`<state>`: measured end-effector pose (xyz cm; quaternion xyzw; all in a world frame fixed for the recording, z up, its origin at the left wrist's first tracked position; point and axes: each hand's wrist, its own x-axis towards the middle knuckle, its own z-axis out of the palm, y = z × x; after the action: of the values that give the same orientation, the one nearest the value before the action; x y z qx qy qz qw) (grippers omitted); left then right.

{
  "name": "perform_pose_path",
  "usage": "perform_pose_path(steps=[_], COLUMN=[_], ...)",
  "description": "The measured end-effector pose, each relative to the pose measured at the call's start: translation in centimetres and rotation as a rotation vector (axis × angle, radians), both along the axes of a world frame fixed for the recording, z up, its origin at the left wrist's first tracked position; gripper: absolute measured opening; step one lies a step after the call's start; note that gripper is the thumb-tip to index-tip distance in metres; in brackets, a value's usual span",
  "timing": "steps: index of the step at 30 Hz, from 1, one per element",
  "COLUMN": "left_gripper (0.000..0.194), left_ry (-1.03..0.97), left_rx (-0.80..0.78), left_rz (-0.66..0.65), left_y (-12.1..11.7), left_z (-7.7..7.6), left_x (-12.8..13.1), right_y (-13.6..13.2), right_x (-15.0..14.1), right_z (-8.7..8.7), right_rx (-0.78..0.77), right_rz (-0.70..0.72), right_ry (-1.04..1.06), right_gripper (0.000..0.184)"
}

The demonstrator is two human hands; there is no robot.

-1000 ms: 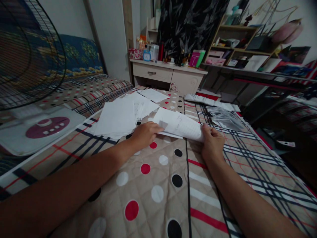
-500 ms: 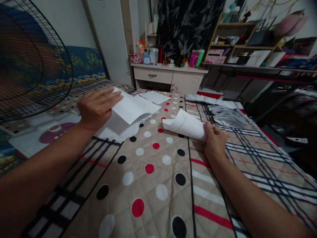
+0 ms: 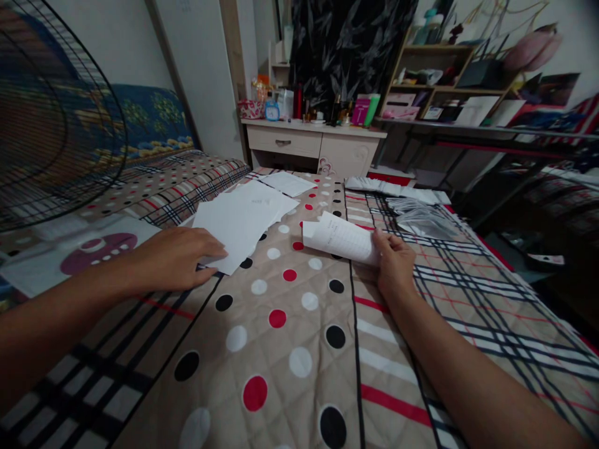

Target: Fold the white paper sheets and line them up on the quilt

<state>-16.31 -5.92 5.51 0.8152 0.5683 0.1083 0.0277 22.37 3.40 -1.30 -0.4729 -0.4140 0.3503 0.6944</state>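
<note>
My right hand pinches the right end of several curled sheets of paper, with lines of writing on the upper side, held just over the spotted bedspread. On the left, my left hand lies low at the near corner of a loose stack of white paper. Its fingertips touch the top sheet, the thumb apart below them. Faint writing shows on that sheet. Behind the stack lies another white sheet.
A bundle of thin strips in clear plastic and a long pale packet lie at the right. A white bag with a purple print is beside my left forearm. A fan stands at the left, a white dresser at the back.
My left hand has lowered a lifted white sheet onto the stack and come down to its near corner. My right hand still holds the curled sheets. The view has shifted slightly.
</note>
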Motion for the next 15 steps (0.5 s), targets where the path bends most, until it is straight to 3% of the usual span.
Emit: perform_pose_path(steps=[2,4,8,10,13,15], left_gripper=[0.041,0.056,0.085,0.075,0.022,0.015], left_ry=[-0.021,-0.207,-0.699,-0.875,-0.89,-0.974], left_rx=[0.012,0.057,-0.046,-0.145,-0.235,-0.21], left_rz=[-0.062,-0.103,-0.163,-0.152,-0.045,0.024], left_y=[0.6,1.7,4.9,6.4,7.9,8.3], left_z=[1.0,1.0,-1.7,-3.5,-5.3,-5.9], left_x=[3.4,7.2,13.5,15.4,16.5,16.5], right_y=[-0.1,-0.4,-1.2,-1.4,-1.5,-1.4], right_x=[0.0,-0.2,-0.4,-0.4,-0.4,-0.4], right_z=[0.0,0.3,0.8,1.0,1.0,1.0], right_rx=[0.004,0.003,-0.002,-0.019,-0.038,-0.025], right_rz=[0.05,0.09,0.17,0.215,0.218,0.233], right_ry=[-0.005,-0.021,-0.061,-0.068,-0.061,-0.027], right_gripper=[0.026,0.026,0.024,0.025,0.026,0.027])
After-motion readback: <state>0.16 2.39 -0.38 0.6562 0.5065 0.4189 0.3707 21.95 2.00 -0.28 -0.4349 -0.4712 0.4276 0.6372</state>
